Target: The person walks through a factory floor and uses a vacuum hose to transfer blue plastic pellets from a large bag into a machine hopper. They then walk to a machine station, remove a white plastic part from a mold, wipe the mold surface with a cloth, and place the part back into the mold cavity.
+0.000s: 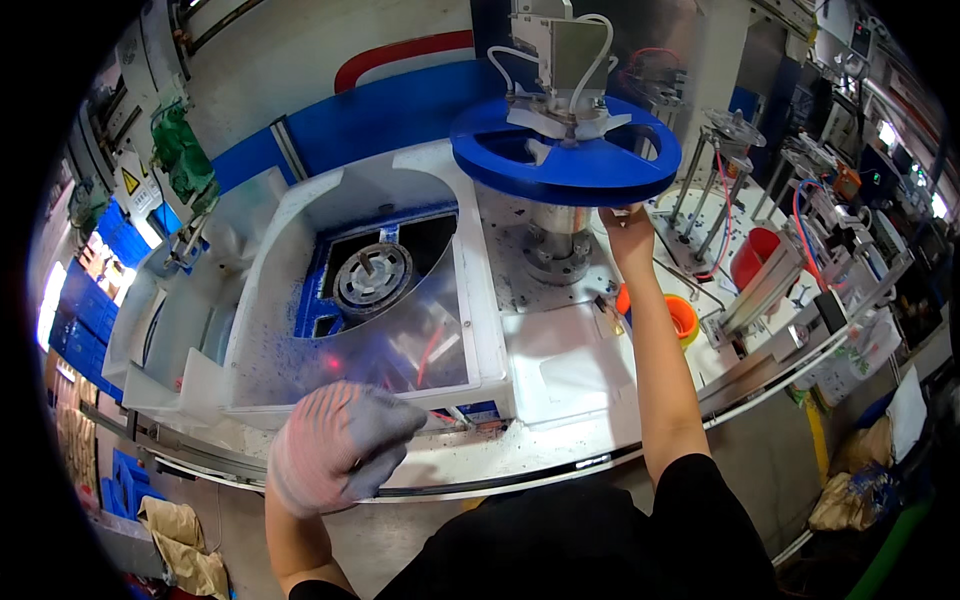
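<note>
My left hand (345, 440), in a grey and pink knitted glove, is raised in front of the machine's near edge. Its fingers are curled, and what they may hold is hidden. My bare right hand (628, 235) reaches up to the underside of a large blue wheel-shaped disc (560, 185). Its fingertips are mostly hidden by the disc's right rim, so their grip does not show. The disc sits level above a metal column (560, 220), under a grey machine head (577, 55) with white hoses.
To the left, a white basin (250, 285) surrounds a round metal hub (373, 280) dusted with blue. An orange round container (682, 320) and a red cup (754, 256) stand near my right forearm. Metal posts with hoses (715, 200) rise at the right. A white tray (570, 385) lies in front.
</note>
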### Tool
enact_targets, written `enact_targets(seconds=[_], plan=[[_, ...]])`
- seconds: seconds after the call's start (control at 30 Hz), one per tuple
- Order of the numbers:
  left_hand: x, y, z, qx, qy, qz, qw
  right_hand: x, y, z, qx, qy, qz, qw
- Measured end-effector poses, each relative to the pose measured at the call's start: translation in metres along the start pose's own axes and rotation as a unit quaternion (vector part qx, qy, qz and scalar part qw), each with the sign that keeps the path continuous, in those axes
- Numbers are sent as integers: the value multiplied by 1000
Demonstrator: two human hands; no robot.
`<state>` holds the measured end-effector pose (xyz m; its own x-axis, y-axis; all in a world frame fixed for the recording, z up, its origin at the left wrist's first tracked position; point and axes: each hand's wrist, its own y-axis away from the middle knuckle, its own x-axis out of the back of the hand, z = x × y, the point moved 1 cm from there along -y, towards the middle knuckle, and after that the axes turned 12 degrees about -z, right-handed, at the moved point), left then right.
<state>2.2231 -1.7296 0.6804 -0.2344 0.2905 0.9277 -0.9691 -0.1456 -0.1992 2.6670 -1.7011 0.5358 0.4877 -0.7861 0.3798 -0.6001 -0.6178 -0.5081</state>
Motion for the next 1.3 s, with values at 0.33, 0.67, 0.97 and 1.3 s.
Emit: enact_targets(seconds=[0.33,0.67,0.97,1.3], plan=[[-22,-160,-53,13,-56,-158,986,-36,-56,2,159,-41,101,981],[-39,-265,-105,149,-161,-40,975,-20,-156,-27,99,-300,34,948],[-35,-237,-98,92,-147,-213,961,-60,-171,-122,349,130,-331,867],[-42,-148,-21,-89,-45,-337,936,-45,59,-59,212,43,-182,959]])
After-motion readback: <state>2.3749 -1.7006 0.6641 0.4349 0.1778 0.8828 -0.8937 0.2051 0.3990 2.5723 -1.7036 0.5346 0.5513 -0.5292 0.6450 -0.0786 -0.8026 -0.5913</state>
